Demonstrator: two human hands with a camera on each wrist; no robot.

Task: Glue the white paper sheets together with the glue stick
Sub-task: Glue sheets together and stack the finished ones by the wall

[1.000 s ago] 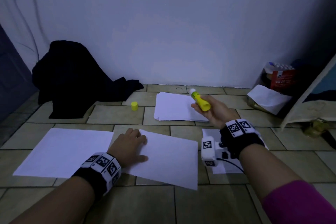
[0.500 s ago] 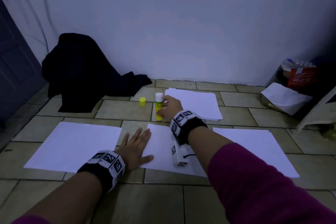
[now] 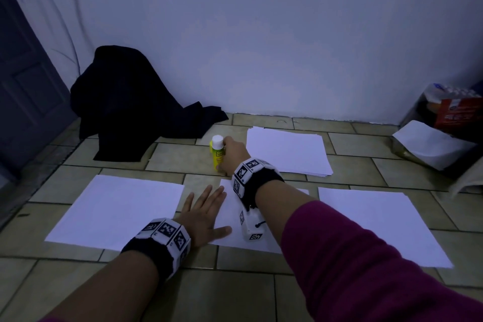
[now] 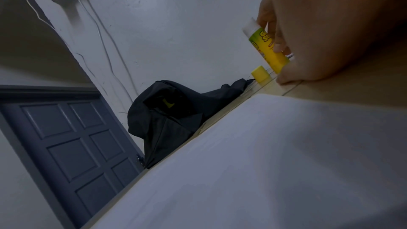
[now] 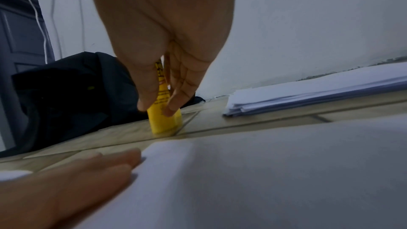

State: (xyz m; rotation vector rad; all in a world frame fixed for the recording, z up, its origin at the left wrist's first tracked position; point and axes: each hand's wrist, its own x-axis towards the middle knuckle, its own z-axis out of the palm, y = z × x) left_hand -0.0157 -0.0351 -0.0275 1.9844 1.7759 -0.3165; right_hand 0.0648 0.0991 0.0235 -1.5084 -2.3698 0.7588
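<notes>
The right hand [image 3: 233, 153] reached to twelve o'clock and its grip was closed round the yellow glue stick [image 3: 217, 155], thumb and fingers [image 5: 176, 100] pinching the barrel. The stick stood upright with its base on the tiled floor [image 3: 167, 157], white end up, just beyond the far edge of the middle paper sheet [image 3: 228, 230]. Its yellow cap [image 4: 260, 73] sat on the floor close behind it, apart from it.

The left hand [image 3: 203, 215] lay flat, fingers straight and spread, gripping nothing, pressing the middle sheet's left edge. A second sheet [image 3: 117, 212] lay at nine o'clock of that hand and a third [image 3: 379, 225] at three o'clock, each separated from the middle sheet by bare tile. A paper stack [image 3: 287, 151] lay at one o'clock, its left edge just beside the right hand. A dark cloth heap [image 3: 125, 102] sat against the wall at eleven o'clock, with open floor between it and the stick.
</notes>
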